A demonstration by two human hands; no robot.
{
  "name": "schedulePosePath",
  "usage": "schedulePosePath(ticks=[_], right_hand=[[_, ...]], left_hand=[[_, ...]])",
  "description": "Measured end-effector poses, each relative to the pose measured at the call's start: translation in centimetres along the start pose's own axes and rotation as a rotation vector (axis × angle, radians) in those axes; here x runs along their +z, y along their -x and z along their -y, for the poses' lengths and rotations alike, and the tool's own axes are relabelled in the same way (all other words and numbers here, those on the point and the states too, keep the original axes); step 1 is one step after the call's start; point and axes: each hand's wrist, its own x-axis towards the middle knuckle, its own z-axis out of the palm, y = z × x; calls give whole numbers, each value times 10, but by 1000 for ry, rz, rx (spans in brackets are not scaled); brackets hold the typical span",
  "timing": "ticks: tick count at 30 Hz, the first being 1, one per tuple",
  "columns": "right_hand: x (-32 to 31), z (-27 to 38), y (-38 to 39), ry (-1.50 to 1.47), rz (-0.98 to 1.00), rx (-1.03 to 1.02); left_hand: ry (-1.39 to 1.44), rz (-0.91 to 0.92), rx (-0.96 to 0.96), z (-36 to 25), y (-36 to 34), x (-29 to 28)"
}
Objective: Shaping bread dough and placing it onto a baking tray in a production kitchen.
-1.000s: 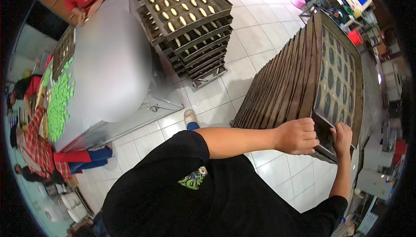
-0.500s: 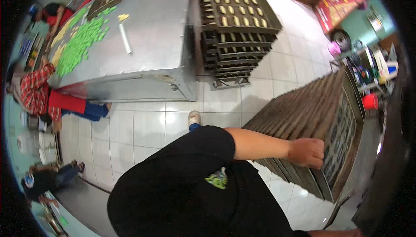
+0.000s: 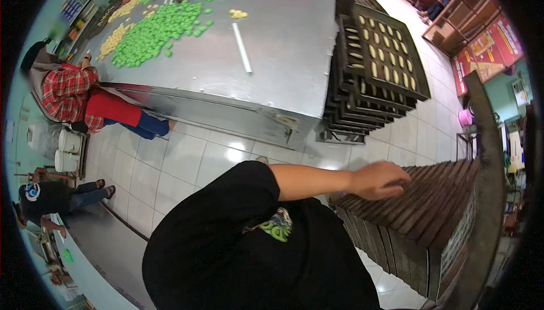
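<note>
our left hand has loosened from fist: fingers half-curled, slightly apart, over baking-tray stack at our right. trays nest closely, likely saving floor space. right hand out of view; we cannot tell its fingers.

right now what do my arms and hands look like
Your left forearm and left hand are bare: no glove or wristband shows. The loose black sleeve is short, ending near the elbow. Your right hand is out of view.
</note>
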Motion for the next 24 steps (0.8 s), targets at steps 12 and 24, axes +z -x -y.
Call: schedulePosePath(ticks=[12, 24], right_hand=[[161, 148, -2, -437, 297, -176], [328, 325, -23, -790, 298, -396]], left_hand=[[-1350, -536, -529, 84, 158, -346], [-1120, -665, -948, 55, 245, -376]])
